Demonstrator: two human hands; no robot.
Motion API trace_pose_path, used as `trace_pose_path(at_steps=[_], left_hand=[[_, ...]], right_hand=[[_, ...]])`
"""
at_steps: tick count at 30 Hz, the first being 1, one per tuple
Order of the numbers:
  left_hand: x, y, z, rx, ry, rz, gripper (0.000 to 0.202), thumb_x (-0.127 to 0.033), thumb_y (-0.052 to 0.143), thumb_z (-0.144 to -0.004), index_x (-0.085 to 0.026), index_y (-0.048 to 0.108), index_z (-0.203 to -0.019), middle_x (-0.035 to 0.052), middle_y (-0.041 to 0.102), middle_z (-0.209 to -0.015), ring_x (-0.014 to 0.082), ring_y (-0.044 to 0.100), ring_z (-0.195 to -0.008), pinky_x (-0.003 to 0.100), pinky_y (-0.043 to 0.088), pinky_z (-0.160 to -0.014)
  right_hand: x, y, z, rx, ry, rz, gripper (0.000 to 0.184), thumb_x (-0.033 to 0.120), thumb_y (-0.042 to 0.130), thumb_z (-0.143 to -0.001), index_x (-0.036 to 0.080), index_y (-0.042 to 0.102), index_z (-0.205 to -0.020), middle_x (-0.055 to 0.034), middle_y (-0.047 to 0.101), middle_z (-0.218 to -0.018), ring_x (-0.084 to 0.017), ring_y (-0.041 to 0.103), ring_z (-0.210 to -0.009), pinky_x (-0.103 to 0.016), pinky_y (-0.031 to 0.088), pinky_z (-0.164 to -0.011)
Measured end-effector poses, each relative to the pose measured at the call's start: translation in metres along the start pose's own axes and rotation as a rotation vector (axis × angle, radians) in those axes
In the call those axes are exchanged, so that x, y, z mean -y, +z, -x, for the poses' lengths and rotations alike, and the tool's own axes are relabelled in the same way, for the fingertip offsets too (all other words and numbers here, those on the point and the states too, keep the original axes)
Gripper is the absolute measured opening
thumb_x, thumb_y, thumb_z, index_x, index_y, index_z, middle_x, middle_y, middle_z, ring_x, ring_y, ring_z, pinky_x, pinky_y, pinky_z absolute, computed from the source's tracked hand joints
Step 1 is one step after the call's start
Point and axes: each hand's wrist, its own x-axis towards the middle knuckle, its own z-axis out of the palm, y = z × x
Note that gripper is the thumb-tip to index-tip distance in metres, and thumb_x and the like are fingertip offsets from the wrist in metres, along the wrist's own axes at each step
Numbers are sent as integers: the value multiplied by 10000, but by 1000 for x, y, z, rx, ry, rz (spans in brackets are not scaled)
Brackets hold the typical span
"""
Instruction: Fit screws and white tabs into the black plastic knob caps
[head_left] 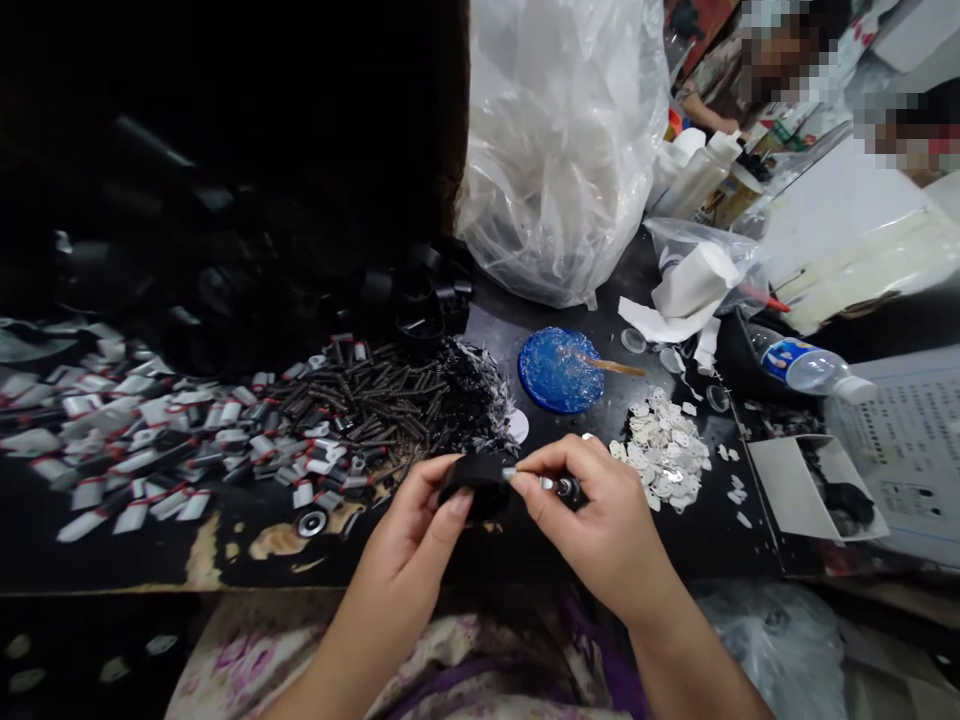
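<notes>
Broadly, a dark worktable (675, 560) filled the view, with a big clear plastic bag (559, 140) standing at its far side. Left of centre lay a wide scatter of white-and-red tagged pieces (120, 440), then a heap of dark coil springs (375, 400), and to the right a round blue lid (559, 370) with a wooden stick resting across it. Near the lid sat a small pile of flat pale metal pieces (664, 450), a water bottle (806, 365) lying on its side, and an open white box (814, 485) further right.

Close to the table's near edge, the left hand (416, 540) pinched a small black part (476, 482) between thumb and fingertips, the part sitting just above the thumbnail. The right hand (600, 520) met it from the other side, its thumb and forefinger closed on a tiny silvery pin (525, 476) touching the black part's right end.
</notes>
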Motion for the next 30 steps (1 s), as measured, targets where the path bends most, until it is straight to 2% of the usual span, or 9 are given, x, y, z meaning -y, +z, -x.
trace_pose_path(at_steps=[6,8,11,13,17,20,23,26,30], left_hand=[[-10,3,1,130,-198,179,260,-373,739,-818,-299,720,-1068,16,729,-974,196,695,-855,262,572,-733],[-14,3,3,149,-243,223,252,-377,756,-799,-284,734,-1033,23,734,-921,198,699,-821,269,572,-726],[-18,-1,12,153,-303,213,241,-414,783,-761,-269,751,-951,21,739,-853,193,699,-750,272,570,-710],[-17,-6,21,139,-327,156,244,-439,803,-730,-263,759,-893,17,741,-836,187,694,-726,263,564,-698],[-10,-17,34,94,-323,82,273,-460,817,-703,-245,768,-865,20,741,-840,185,684,-748,253,566,-699],[-5,-26,33,-65,-315,158,272,-411,828,-703,-248,761,-910,25,758,-882,201,699,-770,290,599,-705],[-5,-28,25,-240,-225,278,248,-370,794,-751,-231,752,-952,44,769,-964,221,713,-836,344,619,-772],[-10,-25,14,-252,-162,361,245,-345,739,-815,-227,740,-1029,60,755,-1103,240,693,-1008,369,586,-901],[-15,-28,5,-204,-159,379,257,-301,736,-822,-230,729,-1069,54,746,-1155,239,644,-1140,350,535,-984]], right_hand=[[-3,-5,6,17,-213,-8,49,212,677,-902,198,688,-947,13,699,-827,-126,580,-732,-313,362,-770],[-5,-9,7,100,-122,-95,183,306,720,-875,220,702,-1035,11,699,-857,-134,596,-766,-305,376,-775],[-8,-12,9,350,124,-400,272,441,687,-875,232,722,-1046,10,689,-834,-137,614,-758,-271,432,-728],[-9,-11,11,464,254,-542,235,433,675,-878,211,739,-920,15,684,-778,-126,608,-708,-247,446,-686],[-7,2,16,483,353,-533,137,312,738,-822,193,711,-761,35,677,-710,-111,586,-662,-221,424,-643],[-6,19,11,408,229,-367,68,245,669,-886,218,724,-855,23,733,-834,-132,642,-777,-252,419,-734],[-10,40,-2,240,45,87,123,199,584,-948,231,702,-957,-2,743,-962,-166,648,-883,-324,350,-815],[-13,59,-14,203,-69,428,96,214,571,-953,195,664,-967,-38,723,-942,-196,637,-853,-362,311,-790],[-12,73,-18,235,-117,561,108,265,561,-955,183,623,-922,-48,696,-893,-227,631,-830,-394,314,-786]])
